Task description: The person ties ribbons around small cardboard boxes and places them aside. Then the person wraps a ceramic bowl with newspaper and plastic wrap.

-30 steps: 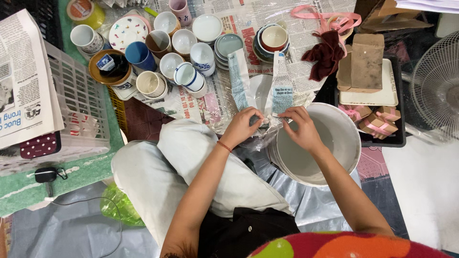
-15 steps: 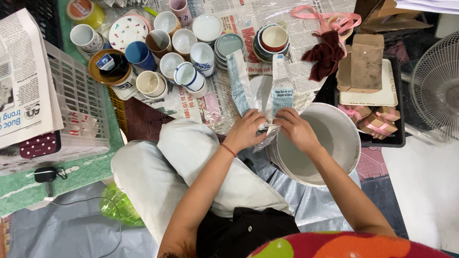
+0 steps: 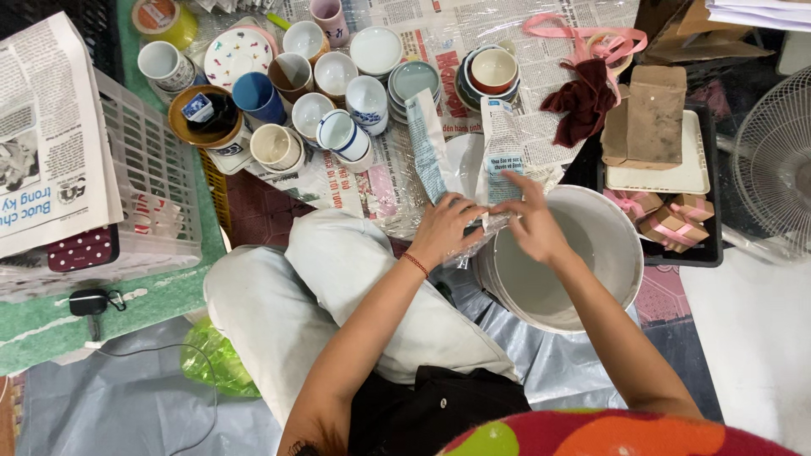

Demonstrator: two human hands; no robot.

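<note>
Beside the rim of the large white plastic bucket (image 3: pixel 608 245), both hands work a bundle of newspaper strips and clear plastic wrap (image 3: pixel 473 198): the left hand (image 3: pixel 443 230) has its grip pressed down on the near end of the bundle, fingers curled over the film, while the right hand (image 3: pixel 528 224) pinches the paper at the bucket's edge with fingertips closed on it. Wrapping looks to be the step in hand, judging by the folded strips standing up past the bucket; whatever lies inside the paper is hidden. Closing the wrap would call for one hand pinning the bundle as the other folds. Left of the bucket, on newspaper spread over the floor, stand many ceramic cups and bowls (image 3: pixel 338 93); right of it sits a black tray of small ribboned boxes (image 3: pixel 667 215).
</note>
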